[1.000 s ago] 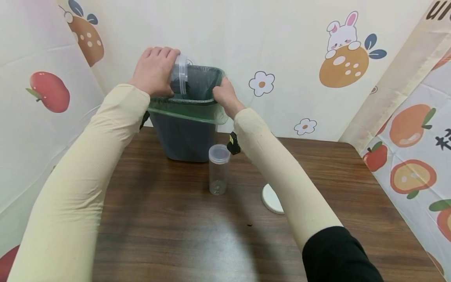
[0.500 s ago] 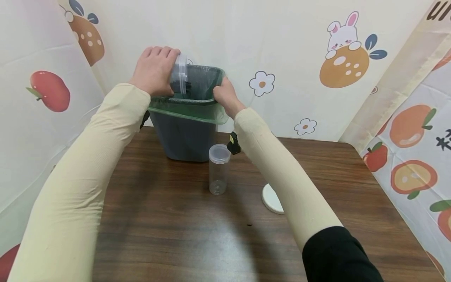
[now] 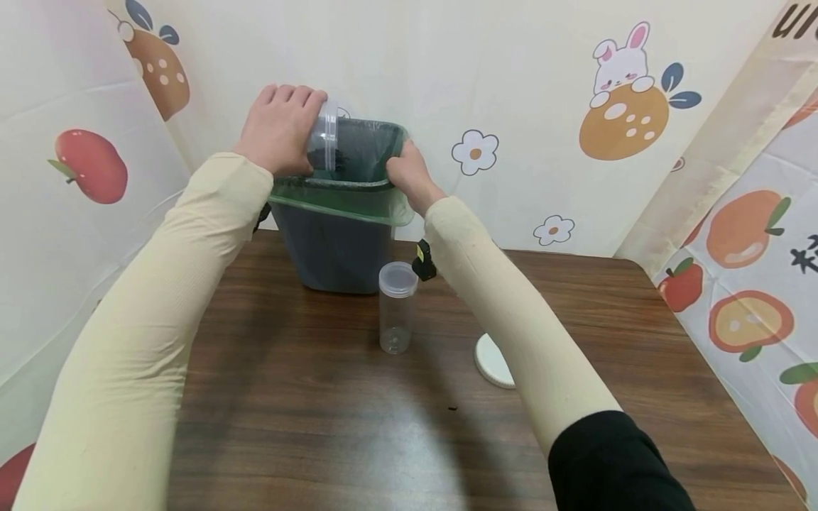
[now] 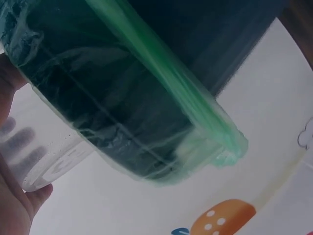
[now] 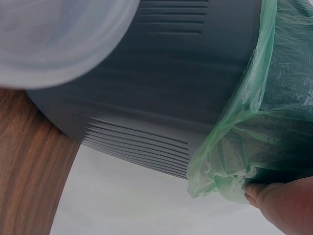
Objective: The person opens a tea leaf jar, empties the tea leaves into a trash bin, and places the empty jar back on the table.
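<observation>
My left hand [image 3: 281, 131] grips a clear plastic jar [image 3: 324, 138] on its side, mouth over the opening of a dark grey trash bin [image 3: 335, 248]. Dark bits show around the jar's mouth. In the left wrist view, fingers wrap round the see-through jar [image 4: 61, 164] beside the bin's rim. A green bag [image 3: 358, 204] lines the bin and folds over its edge. At the bin's right side my right hand [image 3: 412, 176] holds the rim and liner; the right wrist view shows the thumb [image 5: 283, 198] against the green plastic. The bin's inside bottom is hidden.
A lidded clear jar [image 3: 396, 312] stands upright just in front of the bin. Partly behind my right forearm lies a white round lid [image 3: 493, 360]. One small dark scrap [image 3: 452, 408] is on the wooden table [image 3: 307, 426]. Printed cloth hangs behind and at both sides.
Both hands and the bin stay almost still. The dark bits at the jar's mouth have shifted, and the part of the jar near its mouth looks lighter than before.
</observation>
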